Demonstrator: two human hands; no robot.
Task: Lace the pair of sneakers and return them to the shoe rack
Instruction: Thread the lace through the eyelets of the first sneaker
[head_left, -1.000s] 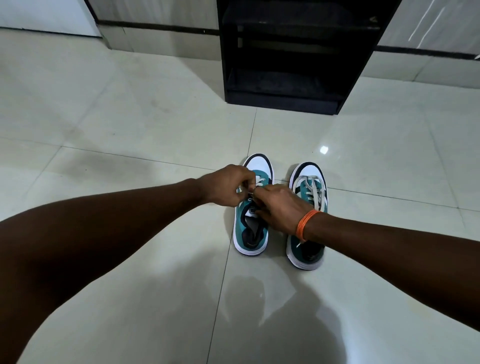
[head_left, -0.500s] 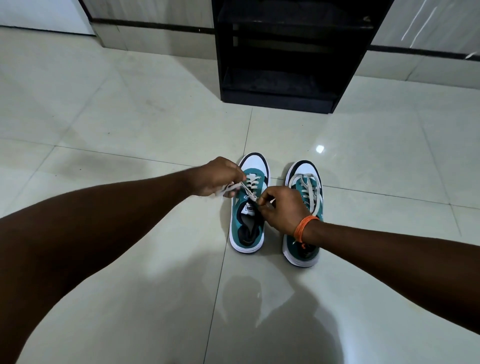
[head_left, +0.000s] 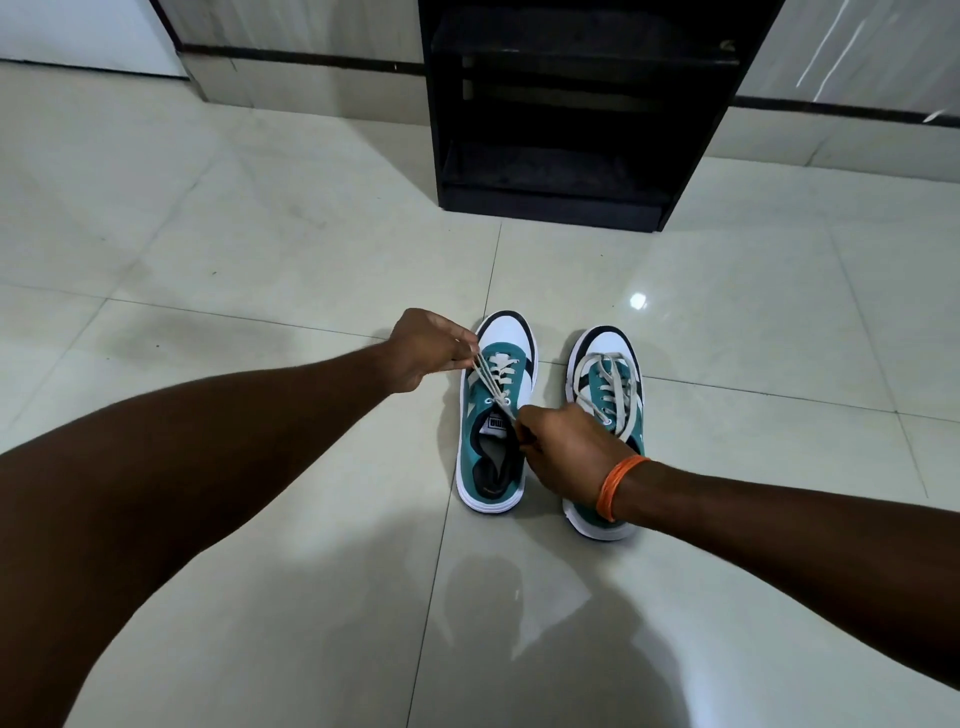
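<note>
Two teal and white sneakers stand side by side on the tiled floor, toes pointing away from me. The left sneaker (head_left: 494, 447) has its white lace (head_left: 492, 387) stretched diagonally across the tongue. My left hand (head_left: 428, 349) pinches one end of that lace just left of the toe. My right hand (head_left: 566, 449), with an orange band at the wrist, pinches the other end beside the shoe's opening. The right sneaker (head_left: 607, 374) is laced, with loose loops lying on top; its heel is hidden behind my right wrist.
A black shoe rack (head_left: 566, 109) with open shelves stands against the wall straight ahead, a short way beyond the sneakers. Glossy pale floor tiles (head_left: 260, 249) spread all around. My shadow falls on the floor in front of me.
Both hands were close together over the left sneaker; they have moved apart, the left hand up and left, the right hand back toward me, drawing the lace taut.
</note>
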